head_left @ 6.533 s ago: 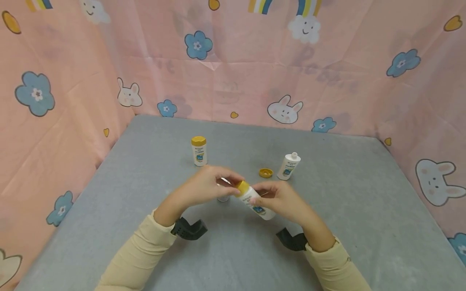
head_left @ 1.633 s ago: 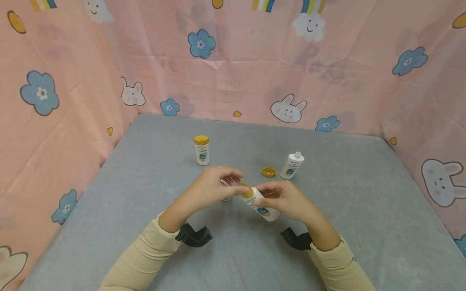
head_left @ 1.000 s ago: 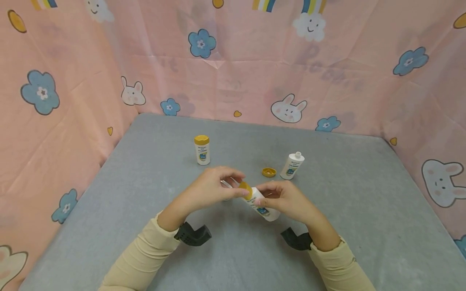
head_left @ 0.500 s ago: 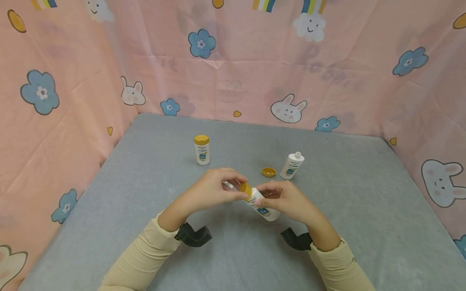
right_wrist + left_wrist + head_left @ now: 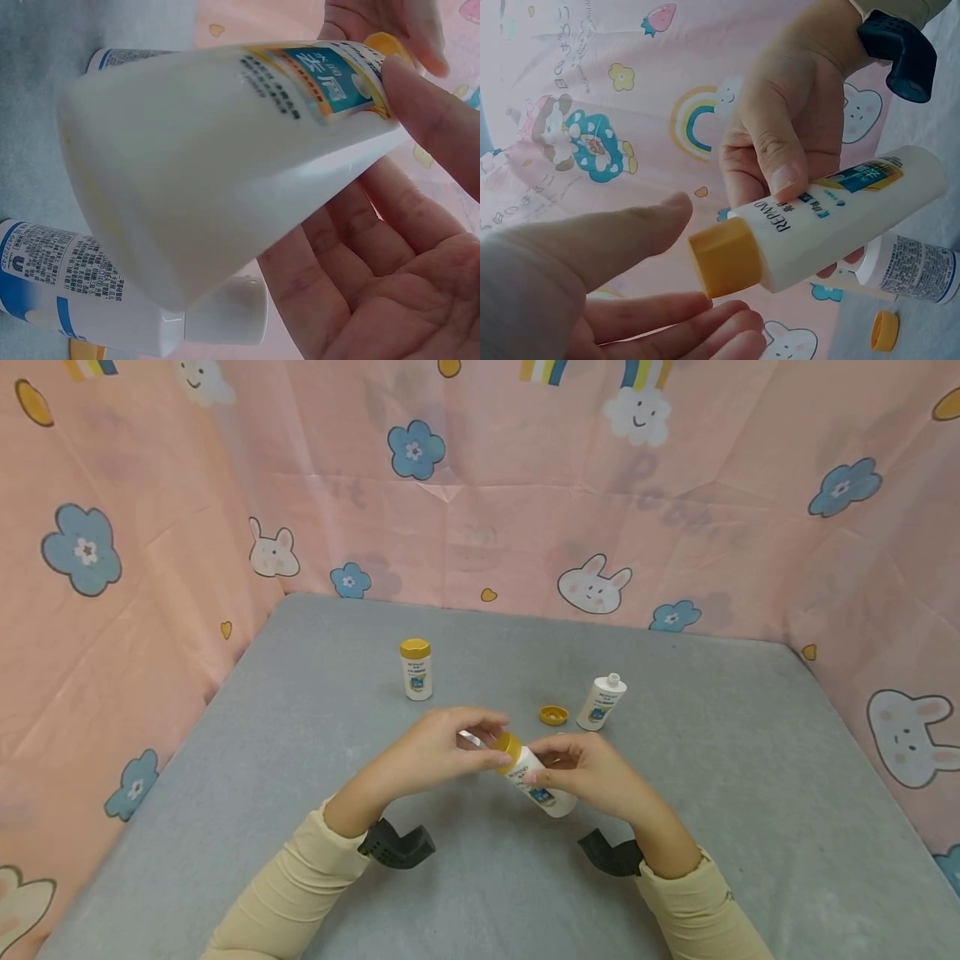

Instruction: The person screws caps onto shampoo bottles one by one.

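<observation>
In the head view my right hand (image 5: 592, 777) holds a white shampoo bottle (image 5: 553, 802) aslant above the table, thumb on the label side and fingers behind. Its yellow cap (image 5: 727, 259) points toward my left hand (image 5: 435, 752). The left wrist view shows that hand's thumb (image 5: 664, 225) apart from the cap, while its straight fingers lie just under the cap's lower edge; whether they touch it I cannot tell. Behind the held bottle, the right wrist view shows a white bottle (image 5: 97, 292) with blue print.
A yellow-capped white bottle (image 5: 417, 672) stands at the back left of the grey table (image 5: 750, 760). At right stands a bottle with a bare neck (image 5: 602, 703), beside a loose yellow cap (image 5: 553, 716). A white object (image 5: 471, 739) is mostly hidden behind the left hand.
The left thumb and fingers have shifted about the cap, whose visible angle has altered slightly. The right hand keeps the bottle in nearly the same place. The standing bottles have not moved.
</observation>
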